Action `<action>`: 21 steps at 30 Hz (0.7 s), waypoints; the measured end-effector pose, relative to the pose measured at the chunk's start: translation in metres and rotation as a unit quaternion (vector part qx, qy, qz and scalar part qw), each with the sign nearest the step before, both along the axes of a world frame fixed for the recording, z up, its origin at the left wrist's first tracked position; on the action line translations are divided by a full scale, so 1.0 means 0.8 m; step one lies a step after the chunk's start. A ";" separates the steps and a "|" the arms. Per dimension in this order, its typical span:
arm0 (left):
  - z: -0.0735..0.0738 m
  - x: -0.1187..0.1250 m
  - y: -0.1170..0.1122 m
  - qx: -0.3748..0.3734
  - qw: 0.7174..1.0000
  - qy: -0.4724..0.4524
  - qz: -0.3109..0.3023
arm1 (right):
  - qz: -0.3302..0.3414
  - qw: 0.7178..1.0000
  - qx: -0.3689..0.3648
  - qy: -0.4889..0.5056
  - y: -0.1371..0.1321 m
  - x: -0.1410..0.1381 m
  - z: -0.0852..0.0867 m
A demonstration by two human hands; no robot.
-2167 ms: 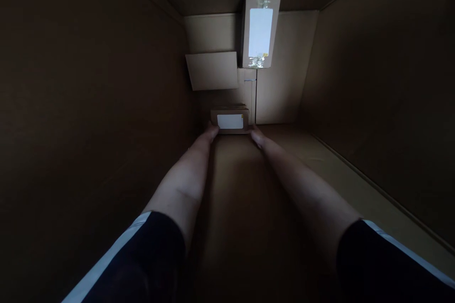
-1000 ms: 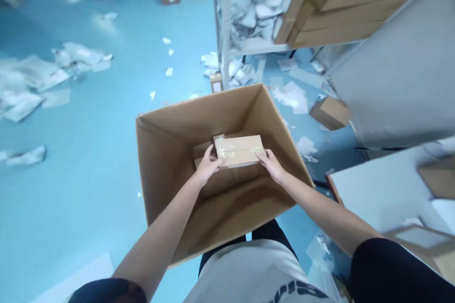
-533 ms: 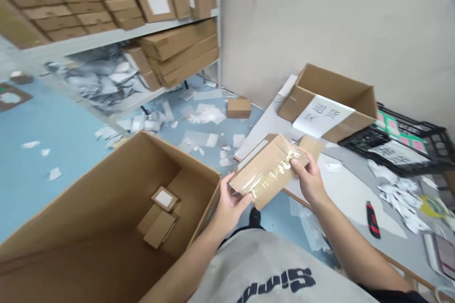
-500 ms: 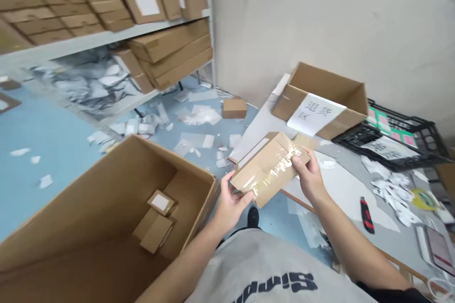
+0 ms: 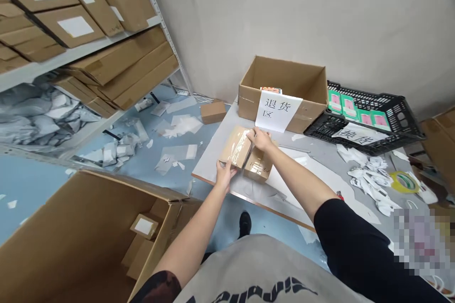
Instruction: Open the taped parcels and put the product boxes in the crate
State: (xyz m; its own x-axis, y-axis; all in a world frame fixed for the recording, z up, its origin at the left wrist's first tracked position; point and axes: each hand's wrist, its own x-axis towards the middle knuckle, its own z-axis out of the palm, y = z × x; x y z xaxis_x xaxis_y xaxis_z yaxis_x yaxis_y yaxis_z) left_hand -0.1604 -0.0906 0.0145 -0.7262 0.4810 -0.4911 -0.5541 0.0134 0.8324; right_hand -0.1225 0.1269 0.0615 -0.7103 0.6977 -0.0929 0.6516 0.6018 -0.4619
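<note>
A taped cardboard box [image 5: 236,147] is at the left end of the table, with shiny clear tape across its top. My left hand [image 5: 225,176] is closed on its near lower corner. My right hand [image 5: 261,139] is closed on its far right corner, with the forearm reaching in from the right. Close against its right side stands a second cardboard box [image 5: 258,166] with handwritten marks, partly hidden by my right hand. Whether the taped box rests fully on the table is hard to tell.
Behind stand an open carton [image 5: 316,99] with a paper sign and a black crate [image 5: 398,118] holding green-pink packs. Crumpled white scraps [image 5: 369,184] and a tape roll [image 5: 405,182] lie at right. A large open carton [image 5: 106,218] stands left, below a loaded shelf [image 5: 106,40].
Both hands have carried the taped box forward from in front of my body to the table, beside the second box. The view has turned to the right.
</note>
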 end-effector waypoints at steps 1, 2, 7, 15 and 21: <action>-0.012 0.004 0.007 -0.010 1.000 -0.013 -0.001 | 0.014 0.999 0.019 -0.039 0.005 0.000 -0.010; -0.023 0.008 0.013 -0.020 1.000 -0.023 0.000 | 0.031 0.996 0.031 -0.072 0.009 0.002 -0.019; -0.045 0.003 0.019 -0.084 0.994 -0.056 -0.048 | 0.074 0.985 0.069 -0.137 0.021 0.005 -0.042; -0.015 -0.072 -0.123 -0.106 0.992 0.069 0.012 | 0.290 0.953 0.089 0.018 -0.113 -0.103 -0.005; 0.024 -0.146 -0.372 -0.056 0.956 0.153 0.244 | 0.581 0.808 -0.055 0.081 -0.363 -0.185 0.028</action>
State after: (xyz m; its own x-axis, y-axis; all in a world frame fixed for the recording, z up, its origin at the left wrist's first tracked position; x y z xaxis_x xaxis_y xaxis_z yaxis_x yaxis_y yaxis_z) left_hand -0.2772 -0.3878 0.0340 -0.9686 0.0059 -0.2486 -0.2482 -0.0864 0.9649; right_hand -0.2707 -0.1634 0.0840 -0.8894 -0.4543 0.0510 -0.3976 0.7135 -0.5769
